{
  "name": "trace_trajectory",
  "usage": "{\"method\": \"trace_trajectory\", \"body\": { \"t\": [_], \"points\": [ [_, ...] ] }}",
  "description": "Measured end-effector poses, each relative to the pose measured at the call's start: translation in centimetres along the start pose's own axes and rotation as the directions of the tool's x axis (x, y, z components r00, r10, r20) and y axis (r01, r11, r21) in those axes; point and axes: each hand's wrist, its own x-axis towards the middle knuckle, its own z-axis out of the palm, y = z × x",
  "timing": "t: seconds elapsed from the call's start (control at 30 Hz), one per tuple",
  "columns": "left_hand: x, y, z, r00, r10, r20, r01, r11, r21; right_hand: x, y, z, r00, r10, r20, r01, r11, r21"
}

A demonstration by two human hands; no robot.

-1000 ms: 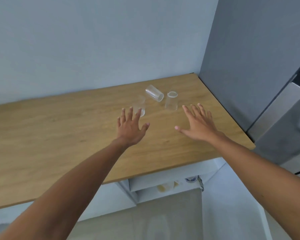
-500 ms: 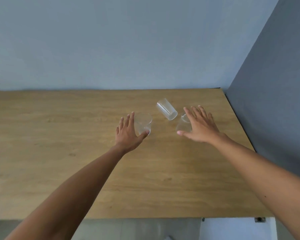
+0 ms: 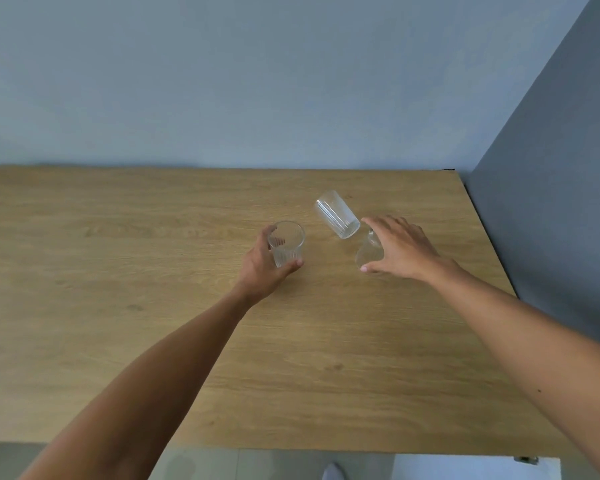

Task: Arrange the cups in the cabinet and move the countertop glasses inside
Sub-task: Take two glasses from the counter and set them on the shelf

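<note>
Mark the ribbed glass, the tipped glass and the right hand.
ribbed glass (image 3: 286, 244), head view, fluted side wall
tipped glass (image 3: 336, 214), head view, side wall
right hand (image 3: 400, 247), head view, back of hand

From my seat the desk (image 3: 118, 306) looks like light wood or a wood-look laminate, visible grain, smooth with a soft satin sheen. All three glasses are clear and glossy: the upright glass (image 3: 286, 244) has ribbed sides low down, the toppled glass (image 3: 336, 213) at about 1 o'clock from it looks smooth-walled, and the third glass (image 3: 367, 253) is see-through too. The wall (image 3: 257, 81) is matt painted, and the side panel (image 3: 551, 202) at 3 o'clock is a flat matt grey.
</note>
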Motion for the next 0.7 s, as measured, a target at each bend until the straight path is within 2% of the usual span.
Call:
{"method": "trace_trajectory", "body": {
  "t": [0.43,0.57,0.7],
  "points": [
    [0.2,0.1,0.1,1.0,-0.024,-0.006,0.024,0.999,-0.044,0.5,0.2,-1.5,0.999,0.004,0.04,-0.007,0.997,0.075],
    [-0.3,0.0,-0.2,0.999,-0.024,-0.027,0.022,0.998,-0.058,0.2,0.2,-2.2,0.998,0.055,0.006,-0.055,0.974,0.218],
    [-0.6,0.3,-0.9,0.999,-0.039,-0.025,0.036,0.994,-0.103,-0.9,-0.2,-2.8,0.989,0.146,-0.026,-0.123,0.907,0.402]
  ]
}}
